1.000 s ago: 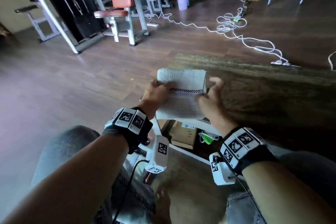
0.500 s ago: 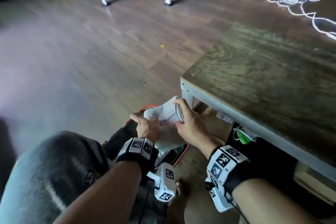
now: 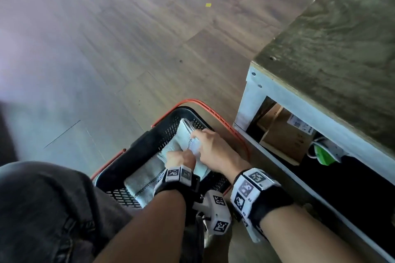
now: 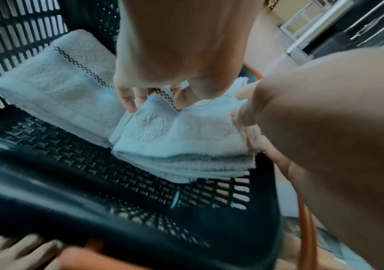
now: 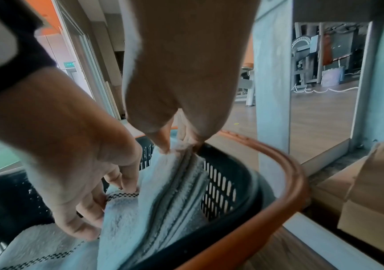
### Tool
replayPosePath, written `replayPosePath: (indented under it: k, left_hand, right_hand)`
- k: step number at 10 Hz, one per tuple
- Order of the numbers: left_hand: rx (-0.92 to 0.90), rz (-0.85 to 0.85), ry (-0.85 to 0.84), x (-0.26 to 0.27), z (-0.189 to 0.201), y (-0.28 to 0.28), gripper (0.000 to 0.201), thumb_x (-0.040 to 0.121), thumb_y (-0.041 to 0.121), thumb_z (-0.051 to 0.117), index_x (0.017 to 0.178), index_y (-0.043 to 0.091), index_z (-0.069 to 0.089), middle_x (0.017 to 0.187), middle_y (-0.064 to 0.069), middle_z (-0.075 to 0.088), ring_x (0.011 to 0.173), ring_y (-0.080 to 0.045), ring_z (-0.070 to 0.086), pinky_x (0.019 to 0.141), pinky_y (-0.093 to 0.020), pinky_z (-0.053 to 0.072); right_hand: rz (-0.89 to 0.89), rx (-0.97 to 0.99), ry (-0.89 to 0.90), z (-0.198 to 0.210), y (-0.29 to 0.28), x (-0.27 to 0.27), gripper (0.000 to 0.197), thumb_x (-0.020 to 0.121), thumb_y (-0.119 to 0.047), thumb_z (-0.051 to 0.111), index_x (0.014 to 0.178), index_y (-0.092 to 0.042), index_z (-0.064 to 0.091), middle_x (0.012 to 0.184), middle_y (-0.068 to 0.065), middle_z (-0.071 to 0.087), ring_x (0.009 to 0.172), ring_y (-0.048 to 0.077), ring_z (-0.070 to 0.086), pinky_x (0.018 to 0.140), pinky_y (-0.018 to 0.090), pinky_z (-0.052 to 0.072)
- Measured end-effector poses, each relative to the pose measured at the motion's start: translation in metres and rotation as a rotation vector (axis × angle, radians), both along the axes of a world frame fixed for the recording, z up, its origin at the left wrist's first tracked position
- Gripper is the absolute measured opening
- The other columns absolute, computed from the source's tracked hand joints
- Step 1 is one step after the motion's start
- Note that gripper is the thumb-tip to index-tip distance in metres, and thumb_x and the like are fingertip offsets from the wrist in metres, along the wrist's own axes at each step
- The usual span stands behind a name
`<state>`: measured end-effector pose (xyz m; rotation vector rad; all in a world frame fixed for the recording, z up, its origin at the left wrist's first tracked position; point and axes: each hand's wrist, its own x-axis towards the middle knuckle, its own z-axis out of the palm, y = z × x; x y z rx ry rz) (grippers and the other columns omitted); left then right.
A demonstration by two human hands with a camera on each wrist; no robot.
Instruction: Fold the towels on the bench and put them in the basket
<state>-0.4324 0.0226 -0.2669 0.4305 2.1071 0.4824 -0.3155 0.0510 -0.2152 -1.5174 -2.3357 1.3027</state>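
Note:
A folded white towel with a checked stripe sits tilted inside the black basket on the floor. My left hand pinches its near edge, and its fingers curl over the striped fold. My right hand grips the towel's layered right edge between its fingertips. A second folded towel lies flat in the basket beside it, seen also in the left wrist view. The wooden bench on the right has a bare top.
The basket's orange handles hang outside its rim, close to the bench's white frame. A cardboard box and a green object sit under the bench. My knee is at the left. Wooden floor stretches ahead.
Both hands have carried the folded towel off the bench corner and down into the basket. My view has tipped down toward the floor.

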Motion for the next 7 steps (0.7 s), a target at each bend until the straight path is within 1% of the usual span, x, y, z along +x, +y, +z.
replayPosePath:
  k: [1,2,3,4,5,6,7]
  left_hand:
    - [-0.136,0.014,0.030,-0.021,-0.016,-0.001,0.053,0.066,0.023,0.060,0.113,0.000,0.067,0.113,-0.018,0.069,0.100,-0.034,0.067,0.093,-0.039,0.055]
    - [-0.182,0.025,0.032,-0.029,-0.028,-0.002,0.056,0.055,0.019,0.057,0.106,0.001,0.068,0.103,-0.016,0.072,0.091,-0.031,0.069,0.089,-0.043,0.057]
    - [-0.175,0.027,0.038,-0.024,-0.018,0.001,0.054,0.068,0.007,0.067,0.122,0.001,0.061,0.109,-0.015,0.070,0.094,-0.028,0.068,0.086,-0.039,0.059]
    - [-0.149,0.022,0.065,-0.023,-0.018,0.003,0.054,0.077,0.003,0.069,0.129,0.003,0.056,0.118,-0.014,0.068,0.097,-0.026,0.066,0.084,-0.033,0.057]
    - [-0.168,-0.006,0.133,-0.027,-0.019,0.003,0.057,0.081,0.006,0.070,0.135,0.007,0.053,0.124,-0.011,0.065,0.107,-0.025,0.065,0.091,-0.033,0.056]
    - [-0.153,-0.031,0.142,-0.024,-0.022,0.003,0.052,0.090,0.009,0.062,0.140,0.007,0.047,0.133,-0.012,0.058,0.118,-0.024,0.059,0.098,-0.032,0.051]
    - [-0.072,0.067,0.123,-0.022,-0.016,0.008,0.045,0.100,0.014,0.046,0.143,0.001,0.041,0.143,-0.016,0.047,0.130,-0.032,0.048,0.097,-0.029,0.048]
  right_hand:
    - [0.045,0.012,-0.055,-0.021,0.002,-0.014,0.035,0.087,0.003,0.055,0.121,-0.001,0.053,0.138,0.016,0.048,0.116,0.032,0.058,0.087,0.032,0.047]
    - [0.063,0.009,-0.115,-0.034,-0.001,-0.016,0.025,0.094,-0.007,0.057,0.118,-0.001,0.055,0.145,0.015,0.043,0.119,0.029,0.057,0.091,0.032,0.046]
    - [0.170,-0.067,-0.207,-0.049,-0.007,-0.014,0.029,0.101,-0.008,0.041,0.123,0.002,0.056,0.147,0.016,0.045,0.128,0.026,0.052,0.101,0.031,0.043]
    - [0.184,-0.073,-0.243,-0.057,-0.011,-0.013,0.033,0.101,-0.005,0.036,0.125,0.002,0.057,0.143,0.015,0.051,0.128,0.024,0.053,0.106,0.034,0.044]
    - [0.128,-0.071,-0.339,-0.064,-0.019,-0.015,0.033,0.096,0.002,0.046,0.124,-0.005,0.062,0.143,0.008,0.051,0.126,0.022,0.053,0.101,0.035,0.050]
    - [0.121,-0.068,-0.364,-0.073,-0.027,-0.015,0.039,0.092,0.004,0.050,0.128,-0.009,0.061,0.154,0.003,0.038,0.138,0.023,0.041,0.105,0.039,0.047]
    - [0.083,-0.025,-0.324,-0.071,-0.028,-0.011,0.048,0.092,0.005,0.049,0.137,-0.012,0.053,0.153,0.006,0.038,0.138,0.027,0.043,0.101,0.043,0.049]
